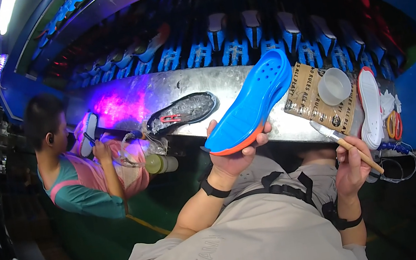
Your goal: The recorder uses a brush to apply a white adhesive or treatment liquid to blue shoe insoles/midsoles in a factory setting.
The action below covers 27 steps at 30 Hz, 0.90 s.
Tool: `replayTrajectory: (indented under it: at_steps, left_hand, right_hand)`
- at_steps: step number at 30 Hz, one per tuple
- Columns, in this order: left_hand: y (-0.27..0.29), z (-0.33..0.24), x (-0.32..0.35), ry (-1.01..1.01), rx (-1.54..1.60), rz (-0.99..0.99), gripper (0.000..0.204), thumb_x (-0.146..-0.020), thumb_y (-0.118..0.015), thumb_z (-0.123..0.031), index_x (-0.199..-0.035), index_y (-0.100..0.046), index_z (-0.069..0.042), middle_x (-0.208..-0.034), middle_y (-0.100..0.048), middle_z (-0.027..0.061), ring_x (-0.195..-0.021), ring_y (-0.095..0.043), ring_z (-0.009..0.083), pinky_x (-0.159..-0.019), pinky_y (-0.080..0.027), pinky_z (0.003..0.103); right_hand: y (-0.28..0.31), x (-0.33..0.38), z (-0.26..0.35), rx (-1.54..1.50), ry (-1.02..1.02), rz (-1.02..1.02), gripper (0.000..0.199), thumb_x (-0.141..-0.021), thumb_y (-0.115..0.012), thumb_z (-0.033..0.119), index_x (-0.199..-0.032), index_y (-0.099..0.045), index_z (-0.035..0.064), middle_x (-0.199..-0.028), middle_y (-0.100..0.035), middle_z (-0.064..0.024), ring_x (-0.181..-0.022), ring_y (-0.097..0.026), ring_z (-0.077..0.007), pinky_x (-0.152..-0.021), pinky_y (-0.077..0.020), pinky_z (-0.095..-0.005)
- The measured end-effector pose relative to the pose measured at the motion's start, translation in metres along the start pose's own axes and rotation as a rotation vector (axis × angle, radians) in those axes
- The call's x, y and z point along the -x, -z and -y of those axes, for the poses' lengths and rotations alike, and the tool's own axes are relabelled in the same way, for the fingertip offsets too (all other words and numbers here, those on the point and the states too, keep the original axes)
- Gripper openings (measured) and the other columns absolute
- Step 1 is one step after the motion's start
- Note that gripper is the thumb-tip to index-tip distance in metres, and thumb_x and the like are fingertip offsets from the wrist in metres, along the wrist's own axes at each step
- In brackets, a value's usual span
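My left hand grips a blue shoe sole with an orange underside, holding it tilted up over the edge of the metal bench. My right hand holds a small brush by its wooden handle, bristles pointing up and left toward the sole, a short gap away from it. A white cup stands on a piece of brown cardboard just beyond the brush.
A black sole lies on the bench to the left. A white sole lies at the right, beside rings of rubber bands. A co-worker sits at the left handling a shoe. Blue shoe holders line the conveyor behind.
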<state>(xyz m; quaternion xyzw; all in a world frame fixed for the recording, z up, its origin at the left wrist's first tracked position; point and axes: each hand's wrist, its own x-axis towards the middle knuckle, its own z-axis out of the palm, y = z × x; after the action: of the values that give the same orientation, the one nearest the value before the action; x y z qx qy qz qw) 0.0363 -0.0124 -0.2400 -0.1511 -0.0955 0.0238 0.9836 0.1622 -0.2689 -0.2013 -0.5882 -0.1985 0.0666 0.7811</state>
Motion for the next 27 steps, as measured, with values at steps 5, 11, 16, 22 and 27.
replayTrajectory:
  at_steps: [5,11,16,22,27]
  left_hand:
    - [-0.002,-0.002,-0.002,0.001,-0.008,-0.015,0.095,-0.089,-0.066,-0.050,-0.154,-0.016,-0.002,-0.137,-0.035,0.0360,-0.104,-0.055,0.0360,-0.074,-0.060,0.035]
    - [-0.005,0.008,-0.002,0.036,-0.089,-0.110,0.098,-0.086,-0.068,-0.052,-0.155,-0.017,-0.005,-0.138,-0.035,0.0358,-0.102,-0.055,0.0375,-0.075,-0.059,0.033]
    - [-0.008,0.019,-0.003,0.112,-0.344,-0.109,0.094,-0.087,-0.058,-0.057,-0.153,-0.025,0.000,-0.141,-0.042,0.0349,-0.114,-0.057,0.0482,-0.079,-0.057,0.044]
    - [-0.027,0.009,0.005,0.192,-0.689,-0.096,0.095,-0.086,-0.057,-0.054,-0.153,-0.022,0.004,-0.142,-0.042,0.0346,-0.110,-0.061,0.0475,-0.078,-0.058,0.045]
    - [-0.136,-0.016,-0.058,0.228,-0.978,0.167,0.093,-0.089,-0.057,-0.052,-0.158,-0.015,-0.005,-0.139,-0.048,0.0269,-0.098,-0.067,0.0426,-0.074,-0.060,0.042]
  right_hand:
    - [-0.009,-0.004,0.002,-0.042,0.020,0.007,0.026,-0.099,-0.055,0.014,-0.116,-0.061,-0.0046,-0.092,-0.068,-0.0116,-0.073,-0.052,-0.0087,-0.070,-0.0427,-0.0217]
    - [-0.052,-0.031,0.016,0.381,0.242,0.229,0.029,-0.095,-0.056,0.006,-0.122,-0.059,-0.0019,-0.112,-0.069,-0.0166,-0.096,-0.060,-0.0216,-0.087,-0.0476,-0.0324]
    - [-0.089,-0.047,0.021,0.624,0.499,0.487,0.036,-0.092,-0.059,0.008,-0.126,-0.056,-0.0029,-0.125,-0.064,-0.0205,-0.120,-0.055,-0.0379,-0.106,-0.0390,-0.0461]
    - [-0.069,-0.031,0.025,0.369,0.433,0.204,0.053,-0.103,-0.046,0.038,-0.128,-0.051,-0.0085,-0.120,-0.063,-0.0222,-0.103,-0.064,-0.0279,-0.096,-0.0464,-0.0409]
    - [-0.028,-0.029,0.017,0.434,0.545,-0.027,0.057,-0.107,-0.036,0.039,-0.139,-0.043,-0.0076,-0.105,-0.056,-0.0105,-0.086,-0.051,-0.0175,-0.083,-0.0455,-0.0310]
